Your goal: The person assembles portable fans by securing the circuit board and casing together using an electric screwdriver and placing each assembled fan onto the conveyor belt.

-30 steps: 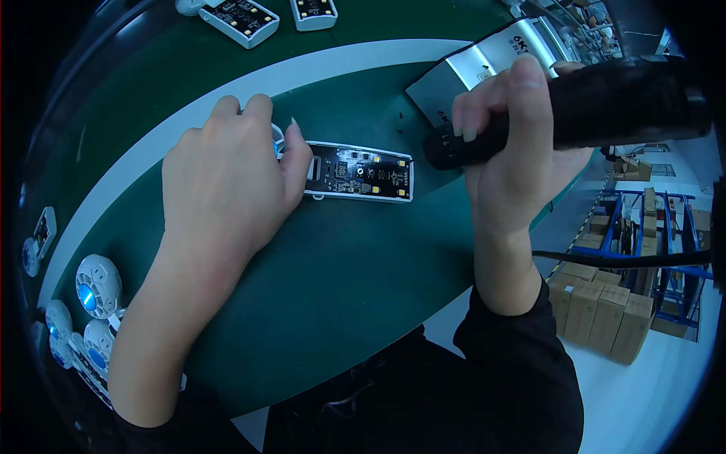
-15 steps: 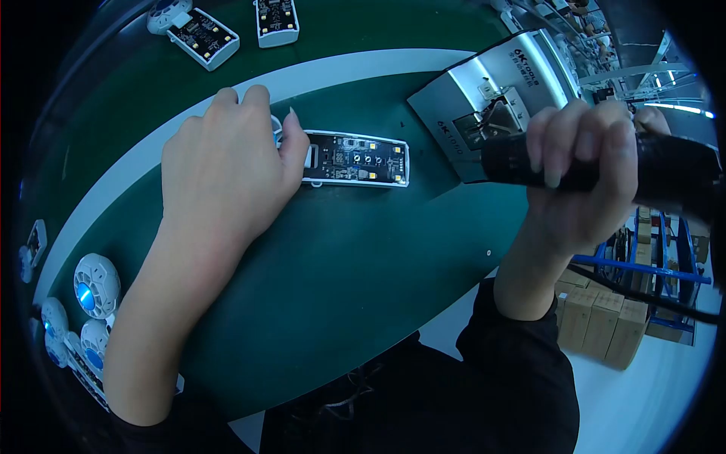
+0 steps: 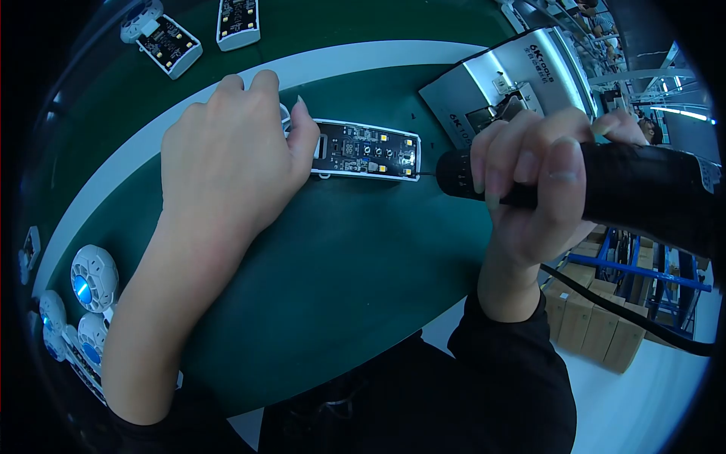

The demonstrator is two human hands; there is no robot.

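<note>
Since half a second ago the right hand [image 3: 533, 178] has swung the black electric screwdriver [image 3: 605, 193] back down from the silver box [image 3: 522, 72], so that its thin bit now points at the right end of the circuit board [image 3: 365, 149]. The fingers of that hand are wrapped tightly round the body of the screwdriver, whose black cord [image 3: 628, 318] trails off below the wrist. The bit's tip sits right at the lower right corner of the board's white tray; whether it touches a screw is too small to tell. The board lies flat on the green mat [image 3: 325, 272], between the two hands, near the white stripe. The left hand [image 3: 227, 159] rests palm down on the board's left end, fingers curled over it and pressing it in place; it has barely shifted. Two more boards [image 3: 200, 30] lie on the mat at the top left, and several round white parts [image 3: 94, 276] with blue centres sit at the left edge. Cardboard boxes [image 3: 597, 321] stand on the floor to the right.
</note>
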